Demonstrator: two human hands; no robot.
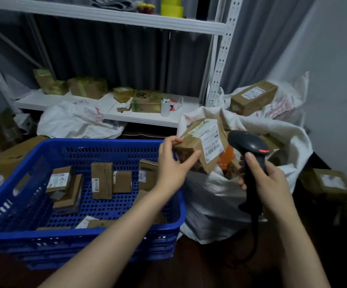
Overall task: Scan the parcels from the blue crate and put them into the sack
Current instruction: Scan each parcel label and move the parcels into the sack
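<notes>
Above sack (214, 196): parcel (201, 142) pinched in left hand (173, 163), beside scanner (249, 150).

A: Was the blue rectangular plastic crate (110, 142) plain?

B: No. Its walls and floor carried a regular grid of small holes. The brown cardboard box parcel (191, 146) bore a white paper label (211, 138) printed with black barcode bars.

A: And the black pistol-shaped plastic scanner (249, 144)?

B: It showed a red strip across its head. The white woven plastic sack (210, 200) looked unpatterned, with an orange patch (227, 161) showing inside.
</notes>
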